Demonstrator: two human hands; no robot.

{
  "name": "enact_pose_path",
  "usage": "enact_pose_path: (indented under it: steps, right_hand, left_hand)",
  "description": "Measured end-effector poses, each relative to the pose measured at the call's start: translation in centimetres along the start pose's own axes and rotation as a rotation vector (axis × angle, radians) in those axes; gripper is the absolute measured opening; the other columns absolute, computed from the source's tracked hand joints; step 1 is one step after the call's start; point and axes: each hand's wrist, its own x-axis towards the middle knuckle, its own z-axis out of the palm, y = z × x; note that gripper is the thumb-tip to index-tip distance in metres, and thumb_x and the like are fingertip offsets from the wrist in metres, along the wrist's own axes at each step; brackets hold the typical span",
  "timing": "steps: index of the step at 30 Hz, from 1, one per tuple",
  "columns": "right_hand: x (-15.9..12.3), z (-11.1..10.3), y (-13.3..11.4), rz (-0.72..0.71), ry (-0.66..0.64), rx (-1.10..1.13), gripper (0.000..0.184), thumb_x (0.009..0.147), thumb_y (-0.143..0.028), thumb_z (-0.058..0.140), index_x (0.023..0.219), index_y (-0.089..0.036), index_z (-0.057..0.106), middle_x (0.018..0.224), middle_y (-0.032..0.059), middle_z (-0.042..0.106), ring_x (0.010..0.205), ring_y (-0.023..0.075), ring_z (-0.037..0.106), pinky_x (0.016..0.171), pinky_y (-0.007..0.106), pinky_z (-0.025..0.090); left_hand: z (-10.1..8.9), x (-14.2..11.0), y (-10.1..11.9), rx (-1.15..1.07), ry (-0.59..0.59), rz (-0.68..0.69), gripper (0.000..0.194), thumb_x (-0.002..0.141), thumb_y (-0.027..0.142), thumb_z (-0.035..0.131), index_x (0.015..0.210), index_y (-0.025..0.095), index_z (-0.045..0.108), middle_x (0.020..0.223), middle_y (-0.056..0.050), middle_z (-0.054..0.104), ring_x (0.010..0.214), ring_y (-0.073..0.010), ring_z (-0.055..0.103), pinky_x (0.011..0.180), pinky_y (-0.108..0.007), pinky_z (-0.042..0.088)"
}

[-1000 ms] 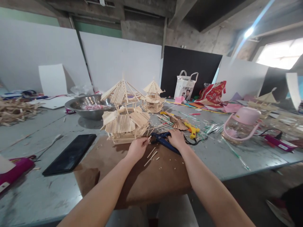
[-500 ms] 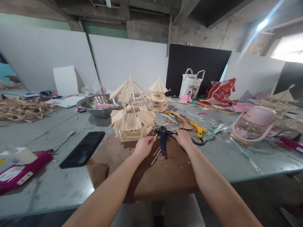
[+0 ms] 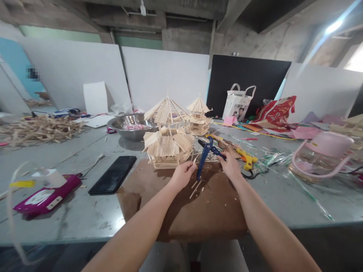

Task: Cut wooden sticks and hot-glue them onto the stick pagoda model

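Observation:
My left hand [image 3: 183,174] is closed in a pinch on a thin wooden stick [image 3: 194,163], just in front of a tiered pavilion model made of wooden sticks [image 3: 168,140]. My right hand [image 3: 233,166] grips the handles of blue cutting pliers [image 3: 205,155], lifted and tilted with the jaws pointing down toward the stick. Both hands hover over a brown cardboard sheet [image 3: 198,211] where a few cut stick pieces [image 3: 196,188] lie.
A smaller stick pavilion [image 3: 198,120] and a steel bowl [image 3: 130,126] stand behind the model. A black phone [image 3: 113,174], a magenta box [image 3: 45,197], a yellow glue gun [image 3: 246,158], a pink-lidded jar [image 3: 321,155] and a pile of sticks [image 3: 36,129] lie on the grey table [image 3: 70,219].
My right hand has picked the blue pliers up off the table and raised them toward the stick in my left hand. The camera has swung left.

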Motion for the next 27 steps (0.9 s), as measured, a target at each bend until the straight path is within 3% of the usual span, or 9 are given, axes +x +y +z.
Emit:
enact_pose_path:
  steps: [3,5,9,12,15,17,20,27]
  right_hand:
    - [-0.3,0.6,-0.1,-0.02,-0.029,0.159,0.028,0.071,-0.037,0.044,0.085,-0.016,0.057,0.082,0.0078,0.061,0.081,0.0234,0.055,0.068,0.035,0.04]
    - [-0.7,0.8,-0.4,-0.027,-0.083,0.209,0.028,0.071,-0.04,0.043,0.081,-0.017,0.056,0.066,0.0033,0.058,0.065,0.0195,0.056,0.059,0.032,0.043]
    - [-1.7,0.6,-1.3,0.037,-0.349,0.562,0.024,0.07,-0.043,0.046,0.077,-0.02,0.047,0.046,-0.0074,0.042,0.037,0.0105,0.043,0.038,0.024,0.038]
    - [-2.3,0.1,-2.0,0.075,-0.549,0.968,0.023,0.065,-0.037,0.057,0.078,-0.021,0.046,0.053,-0.0076,0.045,0.04,0.0079,0.044,0.039,0.021,0.039]
    - [-2.7,-0.1,-2.4,0.031,-0.638,1.153,0.024,0.065,-0.031,0.058,0.086,-0.021,0.05,0.075,-0.0009,0.057,0.062,0.0115,0.056,0.055,0.025,0.045]
    - [-3.1,-0.1,-2.6,-0.019,-0.721,1.205,0.027,0.067,-0.031,0.054,0.092,-0.021,0.051,0.091,0.0041,0.059,0.078,0.0159,0.057,0.067,0.031,0.045]
    - [-3.5,0.0,-2.8,-0.1,-0.785,1.166,0.033,0.07,-0.032,0.044,0.1,-0.02,0.051,0.099,0.0089,0.058,0.087,0.0202,0.056,0.073,0.037,0.043]
    - [-3.7,0.4,-3.2,-0.168,-0.613,0.909,0.045,0.075,-0.031,0.021,0.11,-0.018,0.047,0.099,0.0097,0.059,0.092,0.0197,0.053,0.081,0.039,0.038]
  left_hand:
    - [0.2,-0.1,0.0,-0.098,-0.036,0.02,0.03,0.072,0.043,0.043,0.069,0.015,0.051,0.053,0.003,0.045,0.047,-0.0086,0.044,0.044,-0.02,0.036]
    - [0.3,-0.2,0.1,-0.15,-0.052,0.014,0.03,0.071,0.044,0.044,0.069,0.015,0.05,0.054,0.003,0.045,0.049,-0.0088,0.046,0.045,-0.02,0.038]
    - [0.1,-0.7,0.8,-0.255,-0.078,-0.049,0.031,0.072,0.047,0.043,0.072,0.016,0.047,0.047,0.005,0.042,0.043,-0.0079,0.043,0.039,-0.019,0.036]
    - [0.1,-1.2,1.3,-0.315,-0.085,-0.028,0.032,0.072,0.048,0.043,0.073,0.016,0.046,0.045,0.006,0.043,0.039,-0.0063,0.04,0.037,-0.017,0.033]
    - [0.3,-1.6,1.7,-0.368,-0.09,0.021,0.032,0.072,0.048,0.044,0.072,0.016,0.046,0.045,0.006,0.041,0.037,-0.0053,0.038,0.036,-0.017,0.032]
    - [0.4,-1.7,1.9,-0.401,-0.103,0.028,0.032,0.071,0.048,0.045,0.07,0.016,0.046,0.045,0.007,0.04,0.037,-0.0049,0.038,0.035,-0.017,0.032]
    - [0.6,-1.7,2.3,-0.457,-0.144,0.014,0.032,0.07,0.048,0.047,0.069,0.016,0.045,0.046,0.007,0.041,0.037,-0.0053,0.039,0.035,-0.017,0.033]
    - [0.5,-1.6,2.7,-0.449,-0.176,-0.025,0.033,0.068,0.048,0.05,0.068,0.015,0.046,0.046,0.006,0.043,0.041,-0.0057,0.042,0.04,-0.018,0.037]
